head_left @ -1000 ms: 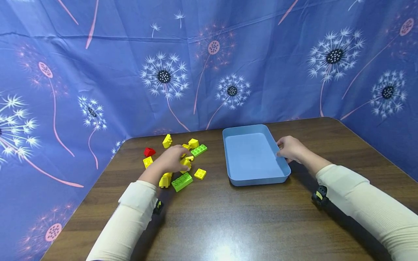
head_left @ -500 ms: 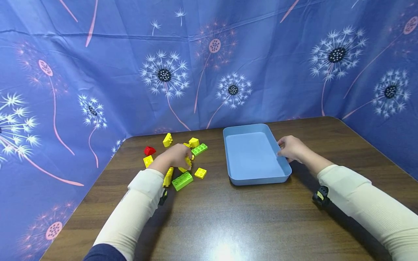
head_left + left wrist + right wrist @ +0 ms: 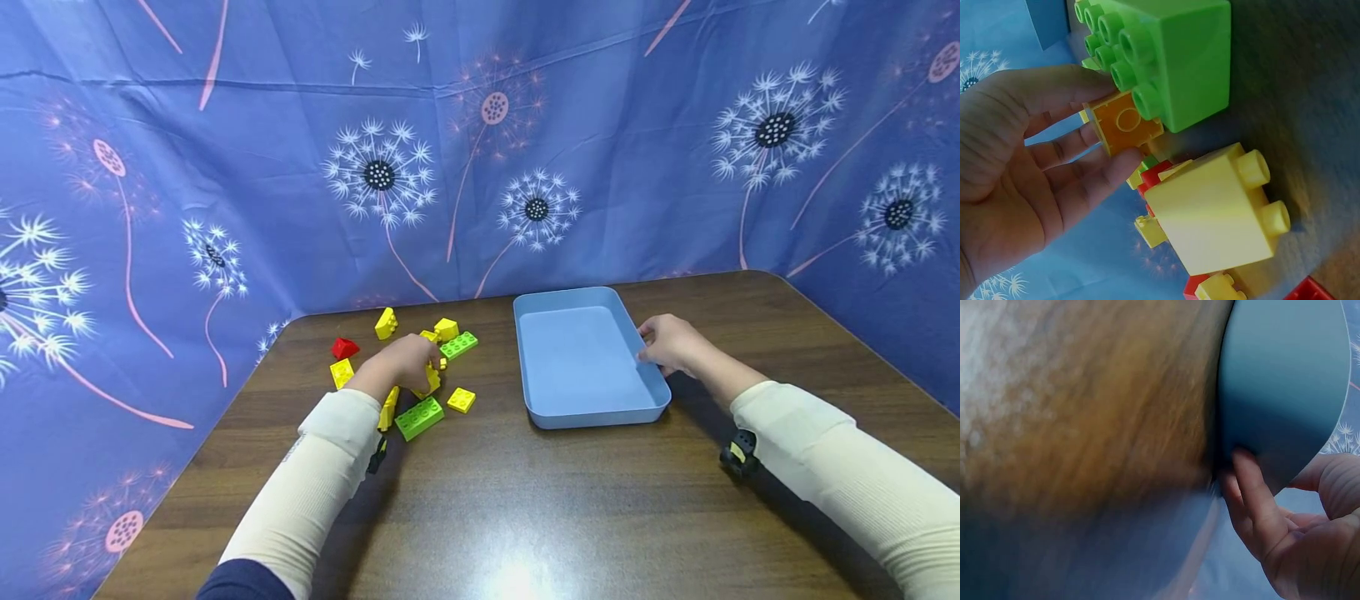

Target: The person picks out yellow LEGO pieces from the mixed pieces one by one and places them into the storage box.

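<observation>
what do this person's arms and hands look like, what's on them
The left hand and right hand look gloveless. The left sleeve and right sleeve are cream and ribbed, with smoother cuffs. Navy fabric shows beyond the left sleeve. A small black device with a yellow patch sits by each wrist.

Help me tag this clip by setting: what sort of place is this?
Probably a tabletop activity space, indoors, though the wider room is out of view. A dandelion-print blue cloth hangs behind a wooden table, which bears scattered toy bricks and a blue tray.
</observation>
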Demonstrator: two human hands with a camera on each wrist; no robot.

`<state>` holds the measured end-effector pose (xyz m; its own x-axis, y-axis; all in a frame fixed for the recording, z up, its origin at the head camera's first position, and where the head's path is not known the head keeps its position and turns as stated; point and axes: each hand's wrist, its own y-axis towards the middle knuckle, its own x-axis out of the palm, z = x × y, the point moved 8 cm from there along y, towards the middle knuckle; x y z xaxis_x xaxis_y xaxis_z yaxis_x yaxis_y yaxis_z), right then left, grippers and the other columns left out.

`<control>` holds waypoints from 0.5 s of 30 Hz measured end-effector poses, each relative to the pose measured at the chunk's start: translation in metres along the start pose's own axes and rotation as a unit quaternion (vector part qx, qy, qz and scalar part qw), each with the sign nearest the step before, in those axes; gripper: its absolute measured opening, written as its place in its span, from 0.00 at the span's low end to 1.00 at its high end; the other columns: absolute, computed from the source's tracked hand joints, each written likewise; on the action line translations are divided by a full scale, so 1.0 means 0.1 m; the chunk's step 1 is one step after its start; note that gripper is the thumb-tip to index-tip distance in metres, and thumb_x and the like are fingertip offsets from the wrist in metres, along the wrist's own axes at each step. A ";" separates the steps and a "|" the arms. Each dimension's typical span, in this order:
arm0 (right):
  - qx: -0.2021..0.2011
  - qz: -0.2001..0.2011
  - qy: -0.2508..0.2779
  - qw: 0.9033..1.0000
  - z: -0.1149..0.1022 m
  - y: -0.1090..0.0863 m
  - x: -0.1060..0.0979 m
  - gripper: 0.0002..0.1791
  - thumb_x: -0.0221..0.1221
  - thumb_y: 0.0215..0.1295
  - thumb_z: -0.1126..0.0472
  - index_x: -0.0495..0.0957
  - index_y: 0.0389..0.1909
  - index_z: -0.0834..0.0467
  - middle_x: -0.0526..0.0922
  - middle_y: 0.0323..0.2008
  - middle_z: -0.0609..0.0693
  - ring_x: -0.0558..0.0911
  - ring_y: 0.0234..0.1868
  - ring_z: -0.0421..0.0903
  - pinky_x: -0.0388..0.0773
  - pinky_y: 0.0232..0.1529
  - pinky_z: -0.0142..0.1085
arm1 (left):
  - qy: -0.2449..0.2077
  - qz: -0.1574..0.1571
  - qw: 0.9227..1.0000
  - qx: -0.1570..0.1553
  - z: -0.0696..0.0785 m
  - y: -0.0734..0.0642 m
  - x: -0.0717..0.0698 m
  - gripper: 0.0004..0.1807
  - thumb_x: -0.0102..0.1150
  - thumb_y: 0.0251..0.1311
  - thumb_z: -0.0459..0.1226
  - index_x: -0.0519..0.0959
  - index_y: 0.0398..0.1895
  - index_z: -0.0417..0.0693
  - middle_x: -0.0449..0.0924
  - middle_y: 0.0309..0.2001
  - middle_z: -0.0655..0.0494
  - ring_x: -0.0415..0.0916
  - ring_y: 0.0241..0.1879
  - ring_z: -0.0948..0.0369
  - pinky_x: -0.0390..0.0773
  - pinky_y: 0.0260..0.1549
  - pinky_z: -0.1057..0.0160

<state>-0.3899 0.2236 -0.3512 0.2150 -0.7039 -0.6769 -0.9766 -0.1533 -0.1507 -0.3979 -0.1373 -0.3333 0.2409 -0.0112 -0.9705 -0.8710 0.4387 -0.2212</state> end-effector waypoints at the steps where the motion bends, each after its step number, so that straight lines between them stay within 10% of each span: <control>1: 0.000 -0.001 0.002 1.000 0.00 0.00 0.00 0.28 0.58 0.59 0.74 0.62 0.58 0.82 0.76 0.45 0.73 0.82 0.41 0.59 0.83 0.31 0.47 | -0.003 -0.001 1.000 -0.001 0.00 0.00 0.00 0.19 0.68 0.42 0.26 0.84 0.42 0.44 0.80 0.38 0.54 0.71 0.34 0.57 0.76 0.29 0.63; 15: 0.001 -0.004 0.002 1.000 -0.02 -0.01 -0.01 0.27 0.59 0.59 0.74 0.63 0.57 0.82 0.75 0.47 0.73 0.82 0.43 0.60 0.83 0.31 0.47 | -0.002 0.002 1.000 0.010 0.05 -0.02 -0.11 0.17 0.68 0.46 0.26 0.84 0.42 0.44 0.80 0.43 0.52 0.74 0.41 0.56 0.78 0.38 0.59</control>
<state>-0.3892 0.2232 -0.3485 0.2225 -0.7061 -0.6723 -0.9749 -0.1578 -0.1570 -0.3965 -0.1332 -0.3212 0.2390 -0.0049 -0.9710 -0.8629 0.4574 -0.2147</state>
